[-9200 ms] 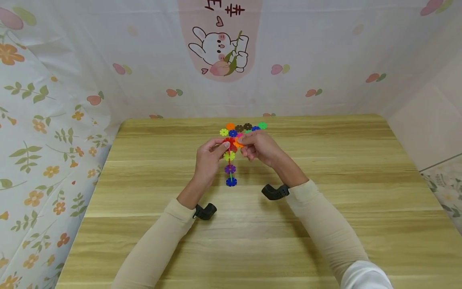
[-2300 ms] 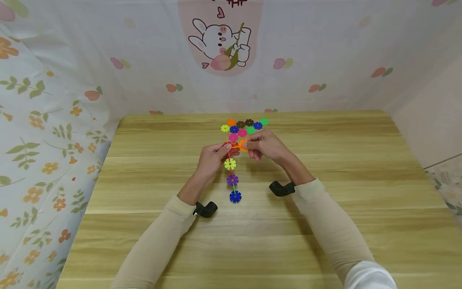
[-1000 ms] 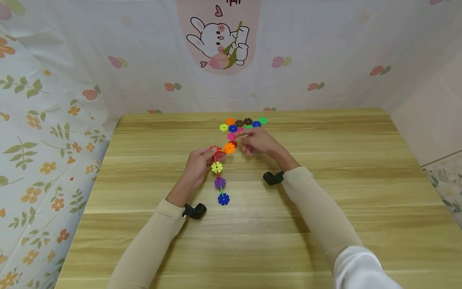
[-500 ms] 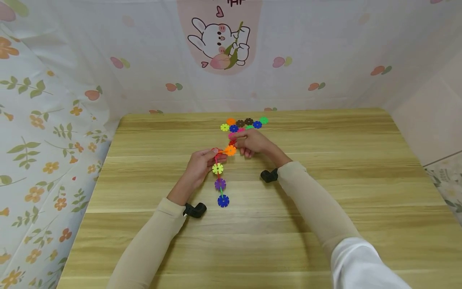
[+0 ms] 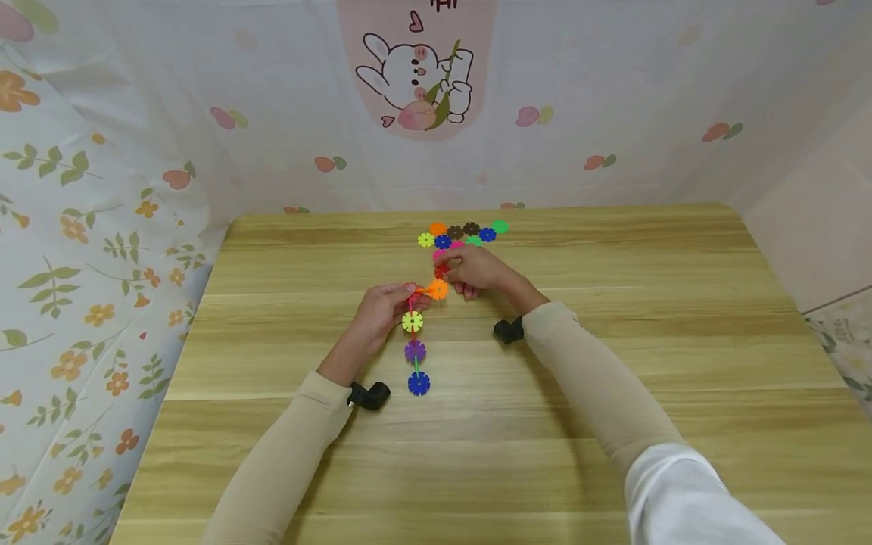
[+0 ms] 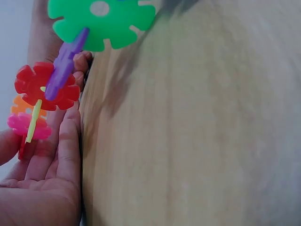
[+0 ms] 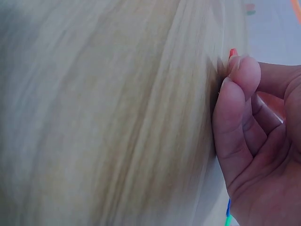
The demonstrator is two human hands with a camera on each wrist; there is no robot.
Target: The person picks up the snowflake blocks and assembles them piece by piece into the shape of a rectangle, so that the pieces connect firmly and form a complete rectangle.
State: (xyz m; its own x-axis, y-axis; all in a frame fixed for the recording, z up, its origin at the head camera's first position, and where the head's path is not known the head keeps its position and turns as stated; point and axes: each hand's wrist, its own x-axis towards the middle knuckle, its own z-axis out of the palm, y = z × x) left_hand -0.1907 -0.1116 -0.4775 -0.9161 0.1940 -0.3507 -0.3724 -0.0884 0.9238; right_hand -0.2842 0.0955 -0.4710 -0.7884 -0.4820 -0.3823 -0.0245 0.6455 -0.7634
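Note:
Between thumb and fingers, my left hand (image 5: 383, 312) holds a chain of slotted snowflake discs at its upper end, by a red disc (image 6: 22, 147). A yellow disc (image 5: 412, 322), a purple disc (image 5: 415, 351) and a blue disc (image 5: 418, 384) run down the chain toward me, with edge-on discs joining them. An orange disc (image 5: 439, 289) sticks out to the right from the held end. My right hand (image 5: 479, 271) is just beyond it, thumb and fingertip pinching a loose red disc (image 5: 441, 272) low at the table; only its tip shows in the right wrist view.
Loose snowflake discs lie behind the right hand: yellow (image 5: 425, 240), orange (image 5: 438, 228), blue (image 5: 443, 242), brown (image 5: 471, 228), green (image 5: 500, 226) and others, some partly covered by that hand. The wooden table (image 5: 286, 257) ends at a printed cloth backdrop (image 5: 272, 98).
My right hand has let go of the orange disc, which is now joined to the chain, and moved to the loose red disc. My left hand has shifted left and slightly nearer with the chain.

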